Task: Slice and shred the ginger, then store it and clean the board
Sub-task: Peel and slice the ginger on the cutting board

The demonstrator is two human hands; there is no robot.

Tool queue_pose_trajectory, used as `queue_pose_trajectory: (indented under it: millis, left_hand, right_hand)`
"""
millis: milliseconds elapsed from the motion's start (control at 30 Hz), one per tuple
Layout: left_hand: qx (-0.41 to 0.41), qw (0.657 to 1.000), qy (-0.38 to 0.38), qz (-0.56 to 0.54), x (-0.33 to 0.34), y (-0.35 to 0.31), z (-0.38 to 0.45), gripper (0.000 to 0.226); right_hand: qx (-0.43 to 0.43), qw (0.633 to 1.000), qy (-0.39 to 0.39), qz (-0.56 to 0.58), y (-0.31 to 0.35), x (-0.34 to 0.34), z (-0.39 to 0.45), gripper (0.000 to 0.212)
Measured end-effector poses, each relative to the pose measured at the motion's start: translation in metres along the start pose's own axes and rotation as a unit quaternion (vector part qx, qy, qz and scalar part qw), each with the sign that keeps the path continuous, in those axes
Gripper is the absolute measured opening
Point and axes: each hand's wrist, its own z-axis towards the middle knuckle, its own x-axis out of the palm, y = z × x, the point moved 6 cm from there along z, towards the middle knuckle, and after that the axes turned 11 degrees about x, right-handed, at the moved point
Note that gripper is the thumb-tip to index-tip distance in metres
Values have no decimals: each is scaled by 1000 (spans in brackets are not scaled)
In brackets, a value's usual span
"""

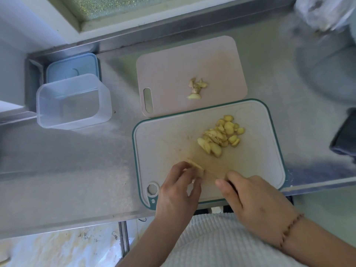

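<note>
A white cutting board [260,160] with a teal rim lies at the counter's front edge. A pile of yellow ginger slices [221,135] sits on its far right part. My left hand [179,191] holds down a small stack of ginger slices [197,167] near the board's front. My right hand [256,201] grips a knife handle, mostly hidden under the fingers; the thin blade [212,173] shows edge-on just right of the stack. A clear empty storage box [74,102] stands at the left, its blue lid [73,67] behind it.
A pink cutting board [173,74] with ginger trimmings [196,87] lies behind the white one. A plastic bag [323,10] is at the far right corner, and a dark object [344,135] sits at the right edge. The steel counter [77,170] has a raised back rim.
</note>
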Motion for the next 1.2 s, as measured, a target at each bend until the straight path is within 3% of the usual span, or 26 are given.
queue_pose_trajectory:
  millis: [400, 800, 1200]
  left_hand:
    - [-14, 1000, -14, 17, 1, 3, -2, 10]
    - [-15, 1000, -4, 13, 2, 3, -1, 20]
    - [-18, 1000, -11, 7, 4, 5, -2, 21]
  right_hand:
    - [-1, 997, 37, -68, 9, 8, -4, 48]
    - [-5, 993, 57, -103, 18, 9, 5, 38]
    - [0, 999, 39, -37, 14, 20, 17, 39]
